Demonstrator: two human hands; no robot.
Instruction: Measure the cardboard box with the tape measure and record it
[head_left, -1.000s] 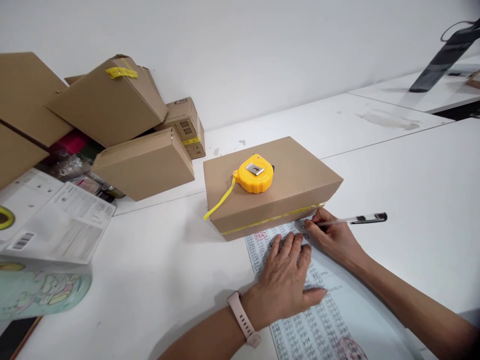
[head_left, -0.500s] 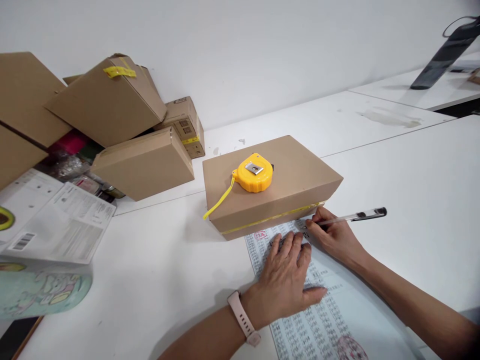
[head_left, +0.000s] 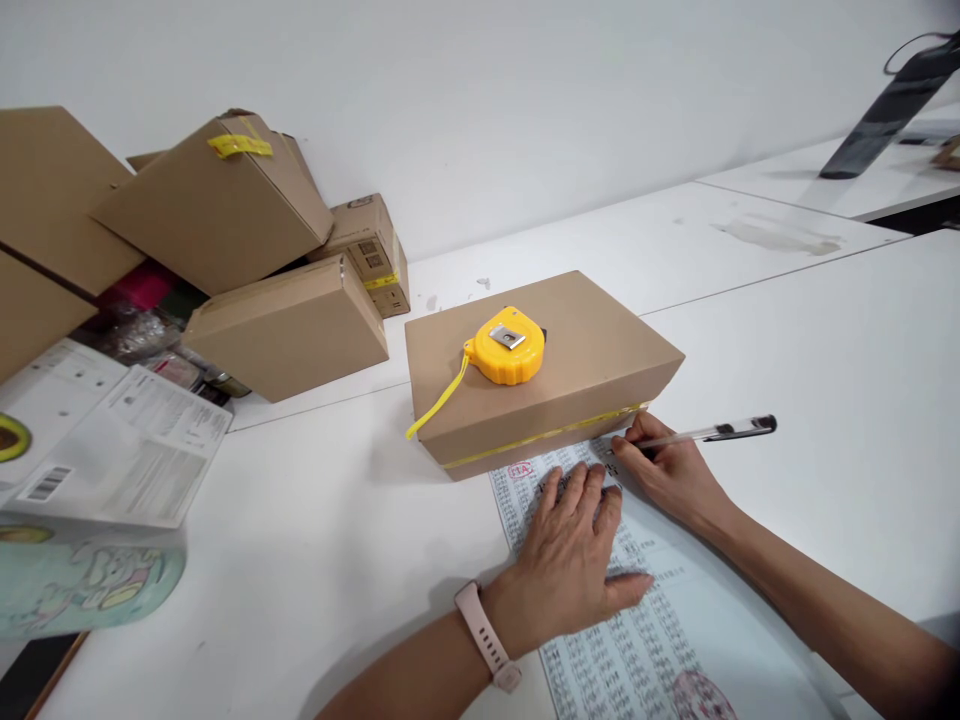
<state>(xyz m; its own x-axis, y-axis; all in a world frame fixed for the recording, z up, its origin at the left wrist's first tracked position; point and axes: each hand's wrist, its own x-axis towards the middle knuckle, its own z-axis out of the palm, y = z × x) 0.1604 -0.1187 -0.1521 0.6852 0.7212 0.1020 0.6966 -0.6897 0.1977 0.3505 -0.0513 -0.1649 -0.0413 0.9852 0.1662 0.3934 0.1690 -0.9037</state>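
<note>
My left hand (head_left: 574,560) lies flat on a sheet of paper (head_left: 592,665) filled with columns of handwriting and red circled marks, its fingers spread. My right hand (head_left: 671,475) is closed around a clear pen with a black cap on its rear end (head_left: 705,434); the writing tip is hidden by the fingers near the paper's top edge. Just beyond both hands sits a closed cardboard box (head_left: 600,330) with yellow tape along its front side. On top of that box rests a yellow tape measure (head_left: 510,348) with a metal clip and a yellow wrist strap.
Several cardboard boxes (head_left: 292,325) are piled at the left against the wall. Nearer me are a white printed package (head_left: 142,440) and a pale green item with a cartoon print (head_left: 97,585). A dark bottle (head_left: 885,115) stands at the far right on the white table (head_left: 315,560).
My right hand and the pen have shifted very slightly at the paper's top edge. My left hand, the box and the tape measure stay in place.
</note>
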